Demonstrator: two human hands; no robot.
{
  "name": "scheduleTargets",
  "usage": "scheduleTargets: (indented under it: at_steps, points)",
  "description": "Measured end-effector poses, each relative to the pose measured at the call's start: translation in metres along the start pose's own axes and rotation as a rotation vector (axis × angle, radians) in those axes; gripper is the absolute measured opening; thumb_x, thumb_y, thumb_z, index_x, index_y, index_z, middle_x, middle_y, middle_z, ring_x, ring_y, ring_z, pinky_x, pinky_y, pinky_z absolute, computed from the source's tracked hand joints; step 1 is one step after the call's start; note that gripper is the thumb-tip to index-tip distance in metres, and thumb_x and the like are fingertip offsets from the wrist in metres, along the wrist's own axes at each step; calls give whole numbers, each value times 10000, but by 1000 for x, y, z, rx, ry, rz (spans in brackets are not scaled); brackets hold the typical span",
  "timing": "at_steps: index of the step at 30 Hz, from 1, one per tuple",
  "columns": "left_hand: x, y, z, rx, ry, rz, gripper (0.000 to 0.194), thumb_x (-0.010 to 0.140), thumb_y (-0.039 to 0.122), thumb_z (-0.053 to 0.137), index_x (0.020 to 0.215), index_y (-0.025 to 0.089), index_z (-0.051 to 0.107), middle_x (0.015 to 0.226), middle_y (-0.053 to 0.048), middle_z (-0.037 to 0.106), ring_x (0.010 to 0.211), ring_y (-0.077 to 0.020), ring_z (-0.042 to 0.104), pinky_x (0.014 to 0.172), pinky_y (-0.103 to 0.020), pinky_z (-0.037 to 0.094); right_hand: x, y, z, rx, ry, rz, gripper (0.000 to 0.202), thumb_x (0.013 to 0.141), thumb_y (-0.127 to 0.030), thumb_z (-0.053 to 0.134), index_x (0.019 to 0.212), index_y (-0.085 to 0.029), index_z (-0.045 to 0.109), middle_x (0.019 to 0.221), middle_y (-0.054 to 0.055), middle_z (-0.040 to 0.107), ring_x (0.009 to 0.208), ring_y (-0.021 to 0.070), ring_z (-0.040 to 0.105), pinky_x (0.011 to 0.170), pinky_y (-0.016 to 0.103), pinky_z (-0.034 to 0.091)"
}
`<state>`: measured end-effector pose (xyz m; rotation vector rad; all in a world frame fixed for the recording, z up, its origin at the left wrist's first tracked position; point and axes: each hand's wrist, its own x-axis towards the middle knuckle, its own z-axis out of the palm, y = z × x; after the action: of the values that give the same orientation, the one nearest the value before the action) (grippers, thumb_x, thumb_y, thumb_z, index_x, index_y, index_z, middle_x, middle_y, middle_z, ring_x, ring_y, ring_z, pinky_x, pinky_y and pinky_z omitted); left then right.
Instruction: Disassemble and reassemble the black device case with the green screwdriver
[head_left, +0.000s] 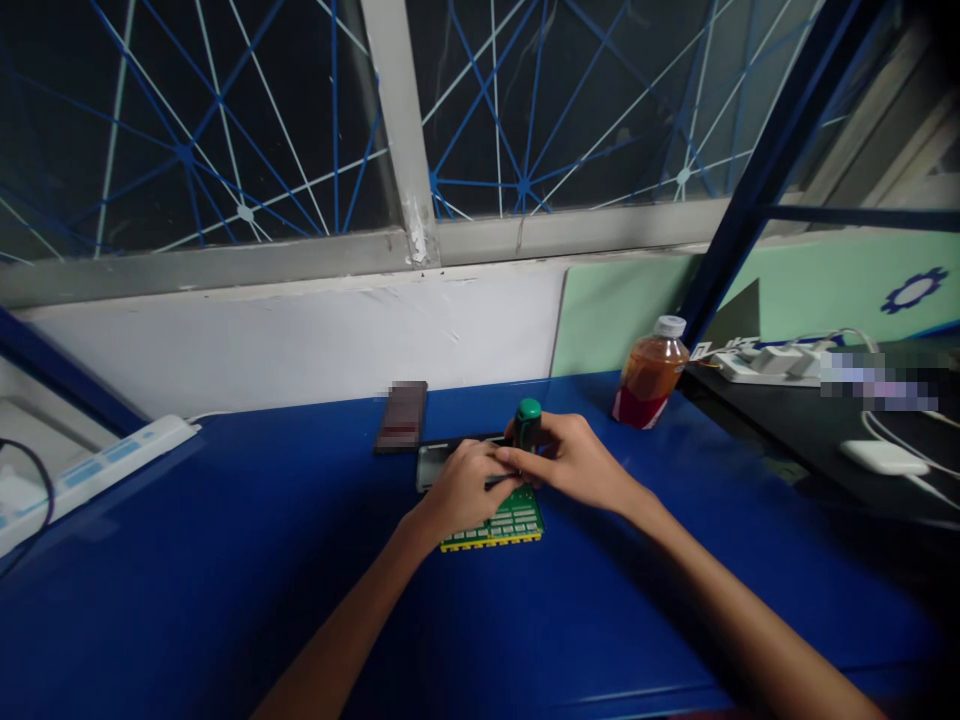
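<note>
My right hand is closed round an upright screwdriver with a green-capped, dark handle; its tip is hidden behind the fingers. Touching it from the left is my left hand, its fingers bent and drawn together near the screwdriver's lower end. What those fingers grip, if anything, is hidden. Below both hands lies a green circuit board with rows of pale parts and a yellow front edge. A grey, shallow tray-like case sits just behind the board, partly covered by my left hand.
A dark phone-like slab lies behind the case on the blue table. At the back right stands a bottle of amber drink. A white power strip is at left; another strip and a white charger are at right.
</note>
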<state>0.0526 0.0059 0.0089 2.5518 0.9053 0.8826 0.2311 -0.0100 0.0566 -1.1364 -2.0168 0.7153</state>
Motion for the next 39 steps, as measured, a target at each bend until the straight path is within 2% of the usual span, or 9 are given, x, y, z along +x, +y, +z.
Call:
scheduleTargets:
  at_steps: [5, 10, 17, 23, 29, 34, 39]
  points:
    - [0, 1, 1, 2, 57, 12, 102, 811, 196, 621, 816, 221, 720, 855, 0, 725, 845, -181, 652, 803, -334, 471, 1, 1, 1, 89, -32, 9, 345, 847, -490, 552, 792, -155, 614, 624, 8, 605, 552, 121, 535, 511, 267, 388]
    - [0, 2, -1, -52, 6, 17, 182, 813, 101, 546, 815, 207, 694, 864, 14, 718, 838, -151, 653, 789, -289, 490, 1, 1, -1, 176, -58, 17, 317, 856, -471, 552, 782, -164, 587, 606, 2, 605, 541, 124, 559, 511, 264, 404]
    - [2, 1, -1, -59, -4, 34, 167, 840, 139, 559, 845, 206, 712, 877, 1, 718, 813, -139, 652, 780, -279, 493, 1, 1, -1, 105, -10, 29, 322, 845, -475, 567, 857, -160, 628, 627, 5, 605, 544, 121, 528, 499, 273, 372]
    - [1, 0, -2, -111, -36, 6, 203, 822, 91, 531, 845, 188, 708, 896, -12, 718, 831, -138, 653, 763, -266, 491, 1, 1, -1, 89, -10, 28, 334, 834, -479, 576, 884, -155, 635, 620, 4, 596, 546, 123, 519, 496, 277, 367]
    - [1, -1, 2, -94, 21, -36, 127, 831, 216, 602, 818, 195, 726, 842, -17, 719, 791, -156, 656, 724, -277, 491, 1, 1, -2, 93, 6, -7, 312, 831, -465, 587, 908, -167, 637, 703, 12, 627, 611, 131, 532, 544, 279, 398]
    - [0, 2, 0, -106, -38, 0, 168, 858, 163, 560, 817, 201, 718, 821, 9, 710, 773, -126, 645, 730, -245, 476, 0, -3, -2, 82, 3, -37, 299, 828, -453, 587, 908, -169, 637, 702, 3, 618, 617, 123, 508, 556, 266, 401]
    - [0, -1, 1, -23, 4, -71, 109, 825, 224, 634, 762, 209, 721, 791, 8, 713, 770, -153, 645, 749, -275, 472, 0, -4, -1, 42, 13, -11, 326, 821, -481, 586, 888, -167, 637, 684, 2, 606, 602, 125, 487, 520, 267, 358]
